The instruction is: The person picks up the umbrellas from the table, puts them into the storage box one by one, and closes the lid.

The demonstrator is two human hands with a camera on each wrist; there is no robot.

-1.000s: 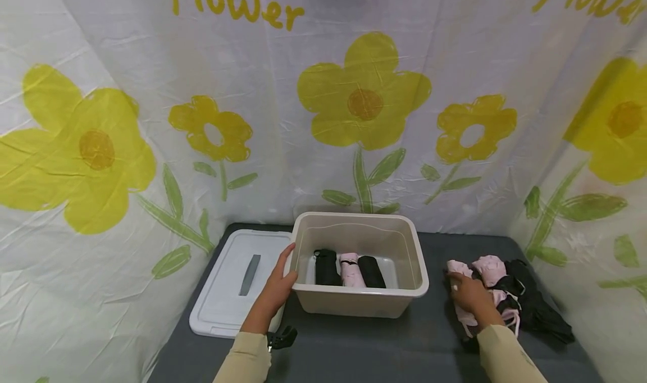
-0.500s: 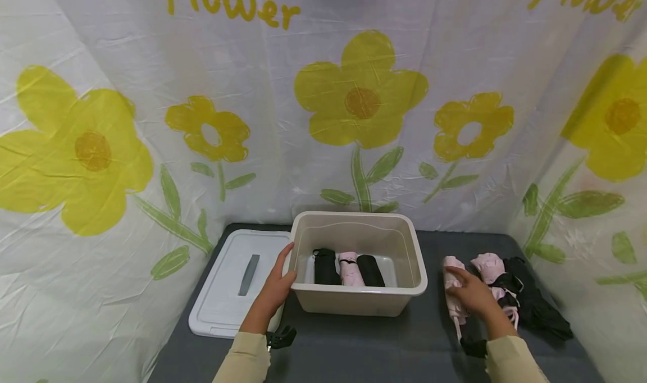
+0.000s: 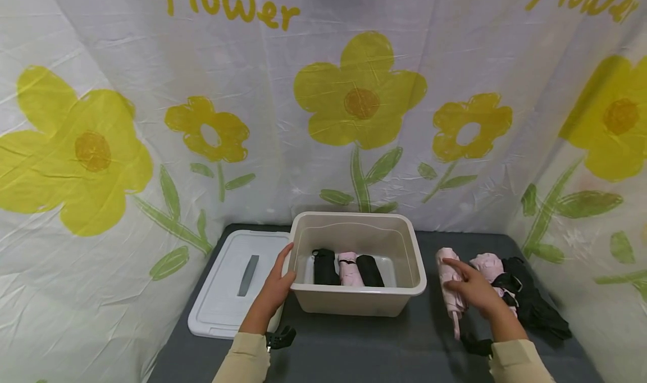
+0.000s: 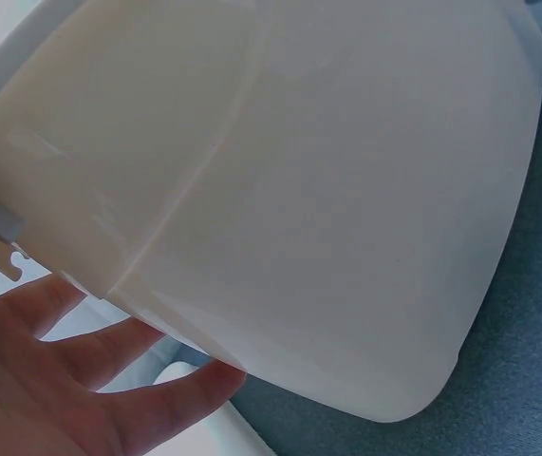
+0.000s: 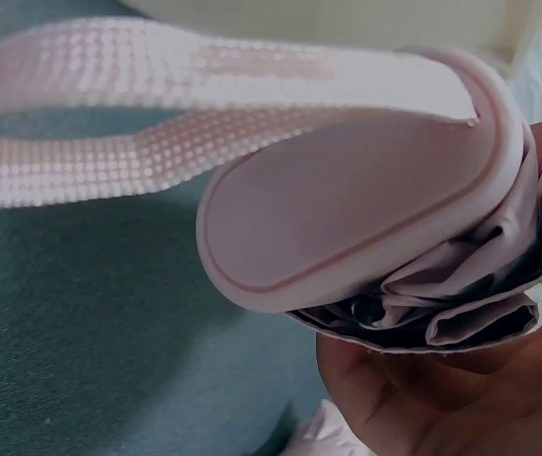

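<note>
My right hand (image 3: 477, 290) grips a pink folding umbrella (image 3: 447, 259), held to the right of a beige plastic bin (image 3: 349, 305). In the right wrist view the flat pink end of the umbrella's handle (image 5: 346, 209) faces the camera, with a looped wrist strap (image 5: 280, 71). My left hand (image 3: 273, 290) rests against the bin's left side, its fingers extended along the wall in the left wrist view. Inside the bin, a pink folded umbrella (image 3: 351, 273) lies between a black one (image 3: 326, 268) and another black rolled item (image 3: 370, 270).
Another pink folded umbrella (image 3: 488, 266) and black folded fabric (image 3: 543, 310) lie at the right of the dark table (image 3: 354, 349). A white lid (image 3: 217, 299) with a grey handle lies left of the bin. A flower-printed curtain (image 3: 283, 164) hangs behind.
My right hand has drawn the pink umbrella left, away from the pile, with its strap now hanging down. The left hand and the bin stay where they were.
</note>
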